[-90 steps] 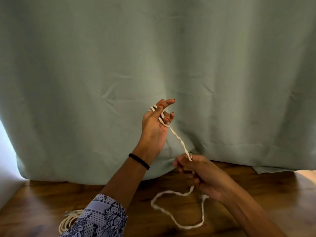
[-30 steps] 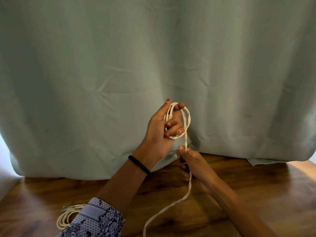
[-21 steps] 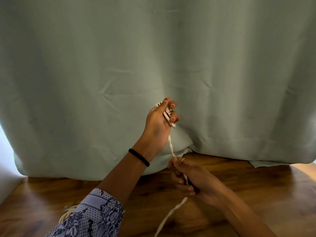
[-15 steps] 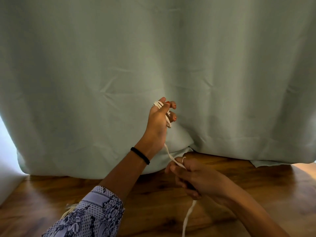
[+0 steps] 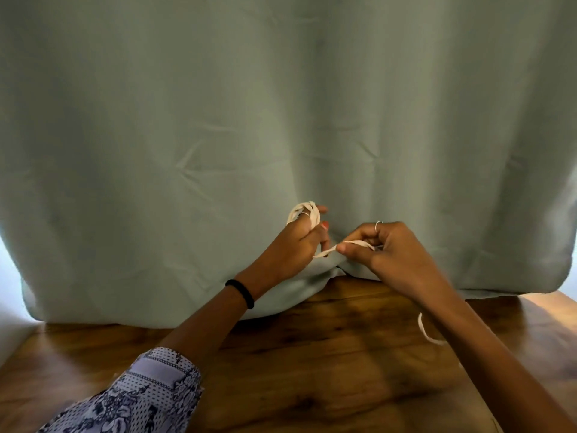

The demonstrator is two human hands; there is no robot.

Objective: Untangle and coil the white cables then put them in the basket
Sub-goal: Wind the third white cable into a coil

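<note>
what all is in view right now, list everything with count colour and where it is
white cable: one, white, loops wound round the left hand's fingers, a strand running across to the right hand, its tail showing past the right forearm
curtain: one, pale green, hanging behind, hem on the floor
wooden floor: brown, below
hair tie: one, black, left wrist
ring: one, silver, right hand finger
sleeve: one, blue-white floral, left arm
left hand: holds the coil
right hand: pinches the strand

place: probably a home room | evidence: pale green curtain (image 5: pixel 281 120) hangs from 9 to 3 o'clock, its hem lies on a wooden floor (image 5: pixel 327 354) | daylight enters at both curtain edges
</note>
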